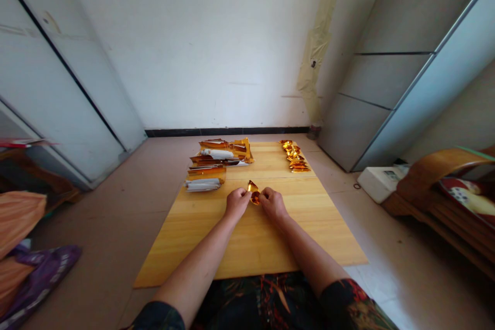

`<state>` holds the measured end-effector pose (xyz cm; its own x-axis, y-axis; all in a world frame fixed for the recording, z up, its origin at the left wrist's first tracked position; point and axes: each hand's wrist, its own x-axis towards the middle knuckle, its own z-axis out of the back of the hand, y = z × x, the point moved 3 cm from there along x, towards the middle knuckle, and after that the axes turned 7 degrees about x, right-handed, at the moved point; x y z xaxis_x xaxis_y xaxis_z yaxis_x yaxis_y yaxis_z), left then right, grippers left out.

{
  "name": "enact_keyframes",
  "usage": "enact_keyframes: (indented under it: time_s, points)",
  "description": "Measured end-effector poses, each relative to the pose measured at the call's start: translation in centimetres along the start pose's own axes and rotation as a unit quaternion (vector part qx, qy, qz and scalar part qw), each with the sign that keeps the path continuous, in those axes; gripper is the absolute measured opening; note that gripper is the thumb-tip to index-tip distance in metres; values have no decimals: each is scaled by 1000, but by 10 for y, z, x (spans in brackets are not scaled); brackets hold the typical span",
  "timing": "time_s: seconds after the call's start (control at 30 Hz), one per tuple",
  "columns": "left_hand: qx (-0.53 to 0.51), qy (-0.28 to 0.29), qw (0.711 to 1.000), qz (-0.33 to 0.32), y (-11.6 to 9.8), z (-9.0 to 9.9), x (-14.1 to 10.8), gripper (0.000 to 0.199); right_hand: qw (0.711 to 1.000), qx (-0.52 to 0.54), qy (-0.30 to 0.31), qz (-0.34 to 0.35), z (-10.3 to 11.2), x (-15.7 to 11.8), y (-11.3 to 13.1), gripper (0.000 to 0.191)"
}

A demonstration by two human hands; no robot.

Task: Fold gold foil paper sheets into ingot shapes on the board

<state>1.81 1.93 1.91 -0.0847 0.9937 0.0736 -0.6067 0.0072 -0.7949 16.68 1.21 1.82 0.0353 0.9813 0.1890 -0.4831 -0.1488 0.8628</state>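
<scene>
Head view: both hands work over the middle of the table (263,247), forearms reaching in from the near edge. The left hand (237,202) pinches the left side of the foil (255,198), with the thumb and bent fingers closed on it. The right hand (274,203) pinches the opposite side in the same manner. The foil is therefore located between the two hands, above the central part of the table; whether its lower end touches the wood cannot be told.

Two-sided pinching probably serves to tension and steady a thin, springy sheet, which a single grip would leave free to twist. The upper tip projects between the hands, clear of the fingers. Central placement appears to give both arms equal reach.

Far left of the table: amber wrappers (207,170) lie in a loose, overlapping bank, with a white stack (203,185) at its near end and a white roll (216,154) farther back. Overlapping presumably leaves edges exposed for picking up. Exact contents of the bank are too small to tell.

Far right of the table: gold pieces (297,157) stand in a close row, crinkled and well apart from the bank. This spacing likely prevents mixing and leaves the middle of the table available to the hands.
</scene>
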Motion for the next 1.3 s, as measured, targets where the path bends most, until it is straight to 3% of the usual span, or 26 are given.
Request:
enact_keyframes:
  time_s: [0.27, 1.3]
  points:
    - [13, -11, 999, -33, -2, -1, -2, 29, 999, -24, -4, 21, 1, 1, 0, 15]
    - [42, -26, 999, -15, -8, 3, -3, 31, 998, -45, 5, 53, 2, 0, 5, 16]
